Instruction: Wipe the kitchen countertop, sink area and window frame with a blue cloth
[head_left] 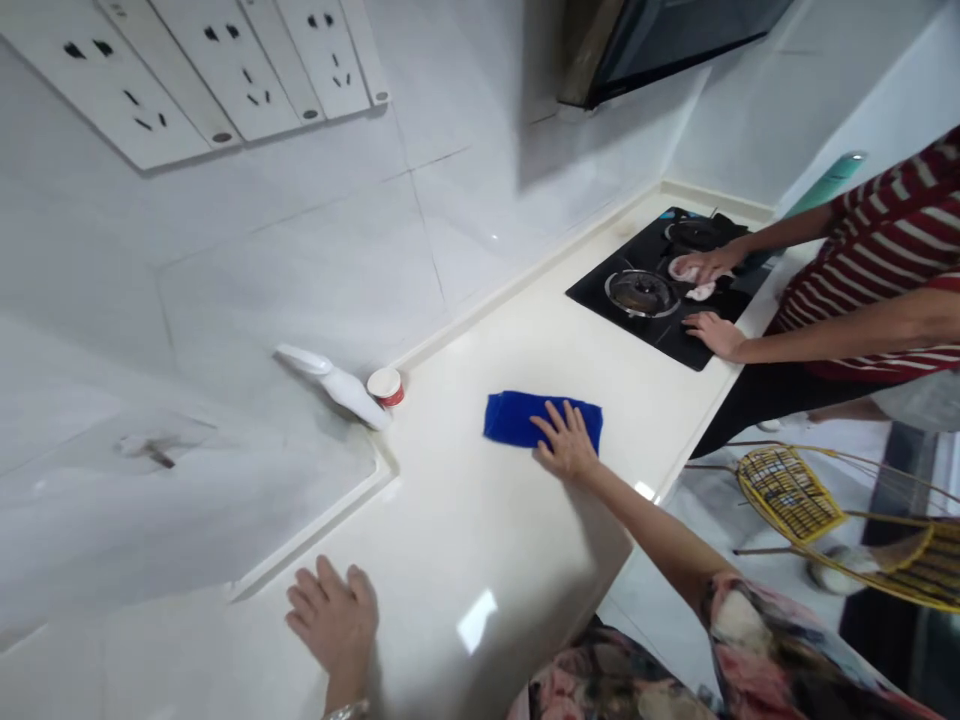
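Note:
A folded blue cloth (507, 420) lies flat on the cream countertop (442, 520). My right hand (566, 442) rests on the right part of this cloth, fingers spread and pressing down on it from above. My left hand (335, 612) is at the lower left, palm down over the bare counter near its raised edge strip, with fingers extended and nothing in them. Between the hands and the wall stand a white spray bottle (337, 385), seen tilted, and a small red and white tub (385, 386).
A co-worker in a striped shirt (885, 270) wipes a black gas hob (660, 335) with a pale cloth (700, 291). A yellow woven chair (791, 492) stands on the floor at right. Wall sockets (247, 85) and a range hood (667, 50) are above.

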